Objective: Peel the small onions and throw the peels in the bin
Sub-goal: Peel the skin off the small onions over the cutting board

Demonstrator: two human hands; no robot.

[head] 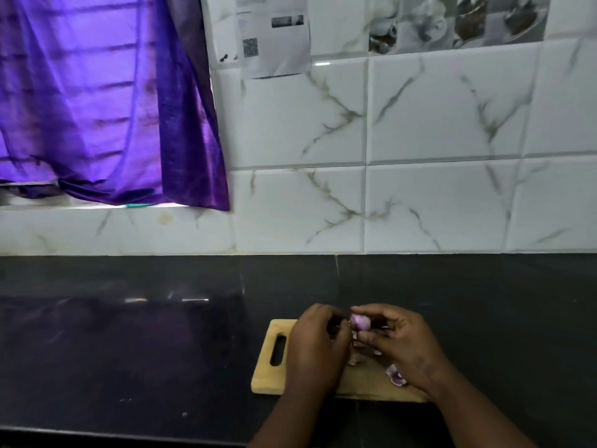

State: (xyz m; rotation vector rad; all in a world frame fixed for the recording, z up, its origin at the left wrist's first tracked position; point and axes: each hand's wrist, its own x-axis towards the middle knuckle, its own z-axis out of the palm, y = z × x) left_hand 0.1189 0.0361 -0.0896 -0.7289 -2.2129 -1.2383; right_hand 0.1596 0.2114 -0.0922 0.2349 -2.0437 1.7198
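Small onion point(360, 322), seemingly mostly peeled, pinched in right hand point(399, 345) above wooden chopping board point(274, 379). Left hand point(318, 342) curled beside it, grip unclear. Loose peels point(395, 375) on board, not yet binned; no bin visible.

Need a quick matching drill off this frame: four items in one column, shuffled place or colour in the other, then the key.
Items:
1. small onion
2. cutting board
3. curtain
4. loose peel

Descriptions:
A. hangs upper left, purple
B. held between the fingertips of both hands
C. lies on the board by the right wrist
D. wooden, flat on the black counter

Pairs: 1-B, 2-D, 3-A, 4-C
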